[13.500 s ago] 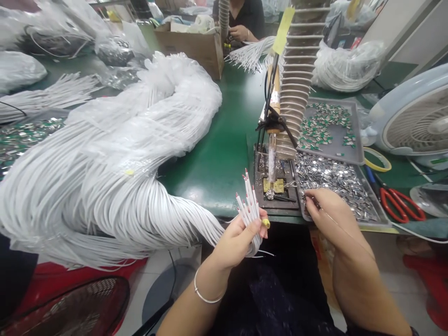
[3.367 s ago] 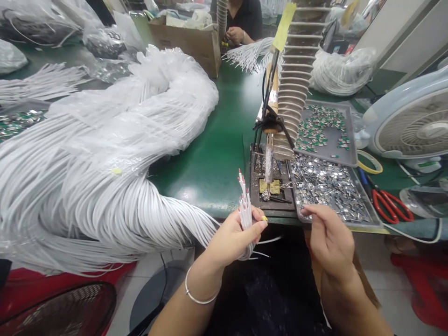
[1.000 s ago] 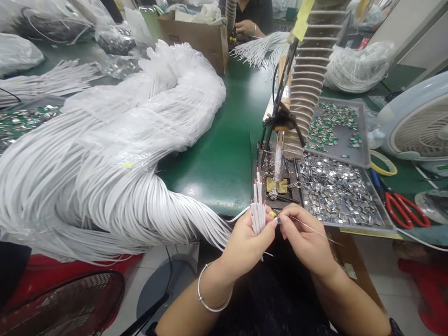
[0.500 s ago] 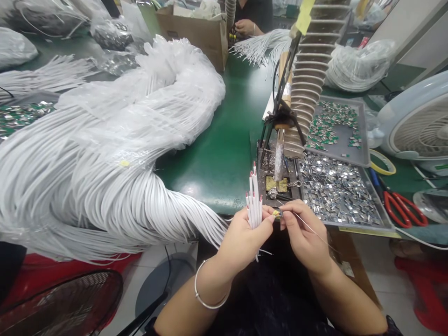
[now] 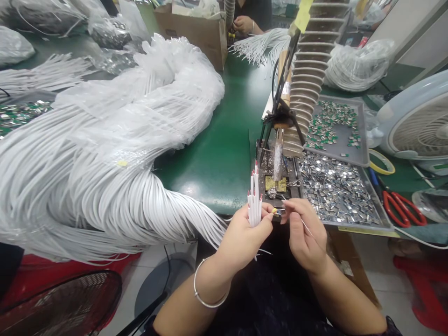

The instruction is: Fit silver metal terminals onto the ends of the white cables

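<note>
My left hand [image 5: 245, 233] is closed around a bundle of white cables [image 5: 255, 205] standing upright with red wire ends. Its thumb and forefinger also pinch a small metal connector [image 5: 280, 212] with a yellow part at its left end. Just right of that, my right hand [image 5: 306, 233] is closed on a thin solder wire [image 5: 308, 228], fingertips close to the connector. Above both hands a soldering iron [image 5: 279, 154] hangs tip down in its stand, over a yellow sponge [image 5: 270, 183].
A large heap of white cables [image 5: 105, 177] in plastic fills the left. To the right lie a tray of metal shells [image 5: 336, 191], a tray of green-and-metal connectors [image 5: 332, 121], red-handled scissors [image 5: 402, 207] and a fan [image 5: 423, 121]. A ribbed hose [image 5: 315, 70] hangs down. A co-worker's hand [image 5: 244, 24] shows behind.
My right hand has drawn slightly right from the connector, its fingers a little looser, with the solder wire. More of the connector shows. The left hand has hardly moved.
</note>
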Available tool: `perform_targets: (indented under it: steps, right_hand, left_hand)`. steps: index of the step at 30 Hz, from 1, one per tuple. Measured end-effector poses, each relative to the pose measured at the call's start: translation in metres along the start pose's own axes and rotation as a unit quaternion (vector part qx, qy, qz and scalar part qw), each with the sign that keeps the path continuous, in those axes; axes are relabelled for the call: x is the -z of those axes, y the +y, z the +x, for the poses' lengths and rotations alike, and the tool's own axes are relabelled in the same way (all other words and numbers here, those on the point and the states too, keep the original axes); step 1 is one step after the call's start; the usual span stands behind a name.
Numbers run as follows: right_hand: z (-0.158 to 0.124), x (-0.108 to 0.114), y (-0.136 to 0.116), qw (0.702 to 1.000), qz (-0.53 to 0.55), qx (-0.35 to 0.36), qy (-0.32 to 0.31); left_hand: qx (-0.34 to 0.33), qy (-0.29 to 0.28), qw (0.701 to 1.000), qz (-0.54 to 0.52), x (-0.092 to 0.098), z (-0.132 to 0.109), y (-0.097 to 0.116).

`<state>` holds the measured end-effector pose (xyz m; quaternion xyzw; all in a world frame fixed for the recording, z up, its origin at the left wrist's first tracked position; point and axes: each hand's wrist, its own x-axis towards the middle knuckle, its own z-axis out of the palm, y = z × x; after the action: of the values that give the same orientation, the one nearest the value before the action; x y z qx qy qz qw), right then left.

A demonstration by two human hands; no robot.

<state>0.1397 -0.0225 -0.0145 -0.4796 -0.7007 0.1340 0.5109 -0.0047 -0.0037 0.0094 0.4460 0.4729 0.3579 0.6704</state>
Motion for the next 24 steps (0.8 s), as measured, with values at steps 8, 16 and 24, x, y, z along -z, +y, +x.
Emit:
perform_targets:
  steps: [8,16,24]
  right_hand:
    - [-0.013,-0.007,0.007,0.992,0.082,-0.004,0.097]
    - [-0.004,-0.002,0.008,0.996,0.028,0.051,0.063]
    - [0.003,-0.002,0.005,0.997,-0.007,0.05,0.063]
  left_hand:
    - [0.016,0.009,1.0,-0.008,0.002,0.002,0.004]
    - [0.015,0.016,0.999,-0.04,0.001,0.006,0.007]
    - [-0.002,0.02,0.998,-0.057,0.0,0.01,0.012]
